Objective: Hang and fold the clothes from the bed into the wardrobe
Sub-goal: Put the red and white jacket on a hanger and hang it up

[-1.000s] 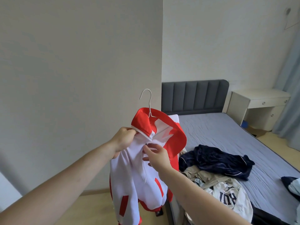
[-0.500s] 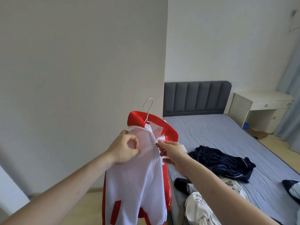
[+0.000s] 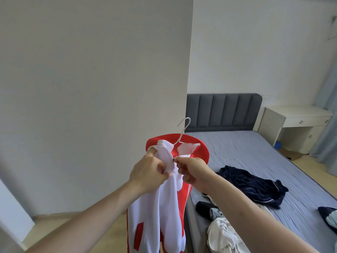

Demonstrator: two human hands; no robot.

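- Your left hand (image 3: 148,173) is curled into the soft white front of the red-and-white jacket (image 3: 164,207), bunching the cloth just below the collar.
- Your right hand (image 3: 193,170) pinches the small zip pull at the jacket's opening, touching the white edge.
- The jacket hangs on a thin white wire hanger (image 3: 183,131); its long axis runs from 12 to 6 o'clock, hook uppermost and tilted toward 1 o'clock.
- The red collar forms a smooth rounded arch behind the white panels.
- At 3 o'clock lies the bed (image 3: 255,161) with a wrinkled grey-blue sheet, bearing a crumpled navy garment (image 3: 255,187) and a pale heap (image 3: 224,234).
- A flat pale panel (image 3: 91,88) fills 9 to 12 o'clock.
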